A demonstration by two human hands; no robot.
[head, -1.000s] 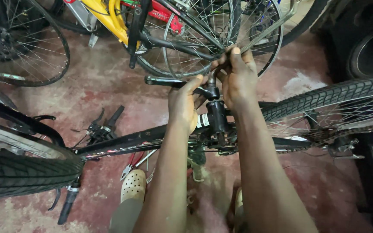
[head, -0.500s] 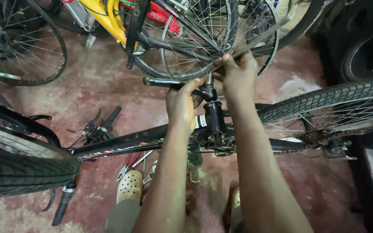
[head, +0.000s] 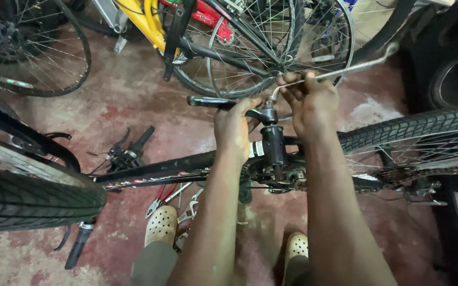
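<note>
bare forearms, cream perforated clogs [head: 161, 225], seemingly olive trousers [head: 155, 267]

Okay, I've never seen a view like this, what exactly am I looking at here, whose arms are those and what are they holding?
The picture comes from a camera worn on a person's head, looking down at their own two arms. They stand over an upside-down black bicycle. The left hand grips the black pedal crank. The right hand holds a long silver wrench set on the crank's end. On the stained red floor lie pliers with red handles and other small tools, beside the person's pale perforated clogs. Other bicycles, one yellow, stand beyond.
</note>
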